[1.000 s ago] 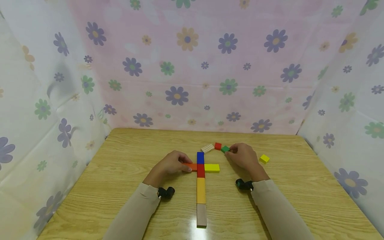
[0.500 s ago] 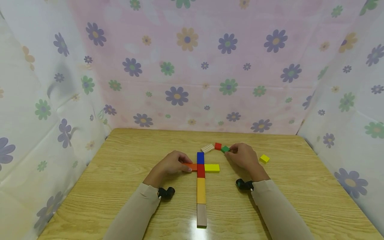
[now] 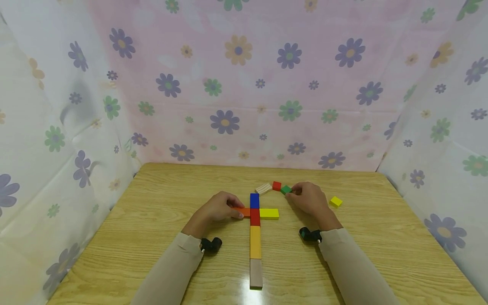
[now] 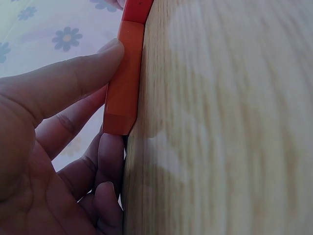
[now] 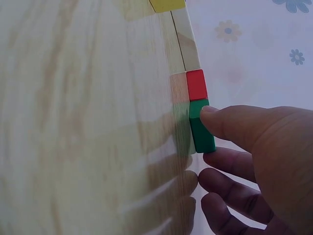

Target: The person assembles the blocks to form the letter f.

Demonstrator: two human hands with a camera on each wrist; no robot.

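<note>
My left hand [image 3: 219, 206] pinches an orange block [image 4: 124, 78] between thumb and fingers; the block lies flat on the table, its end against a red block [image 3: 255, 217] in a cross-shaped layout. Farther right, my right hand [image 3: 309, 199] pinches a green block [image 5: 203, 129] that lies beside a small red cube [image 5: 197, 84]. A pale wooden block [image 3: 264, 188] continues that short curved row to the left. The cross also has a blue block [image 3: 254, 201] at its top and a yellow block [image 3: 269, 214] as its right arm.
Below the red block run a yellow-orange block [image 3: 255, 242] and a pale brown block [image 3: 256, 273] toward the near edge. A loose yellow block [image 3: 336, 201] lies right of my right hand. Flowered cloth [image 3: 244, 84] hangs behind and at both sides of the wooden table [image 3: 171, 178].
</note>
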